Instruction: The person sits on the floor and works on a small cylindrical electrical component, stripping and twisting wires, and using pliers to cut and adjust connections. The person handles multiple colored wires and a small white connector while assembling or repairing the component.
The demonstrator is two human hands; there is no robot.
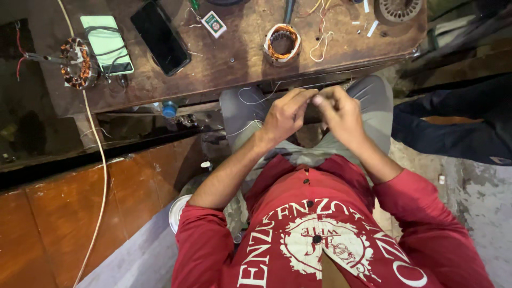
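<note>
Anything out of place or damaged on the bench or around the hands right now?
Nothing looks damaged or spilled. The bench is cluttered: loose wire offcuts lie beside a copper winding, and a thin wire trails over the lap. Both hands, left and right, meet fingertip to fingertip above the knees.

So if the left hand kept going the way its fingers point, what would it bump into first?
The left hand points toward the right hand, so it would meet that hand's fingertips almost at once; they look nearly touching, though depth is unclear.
</note>
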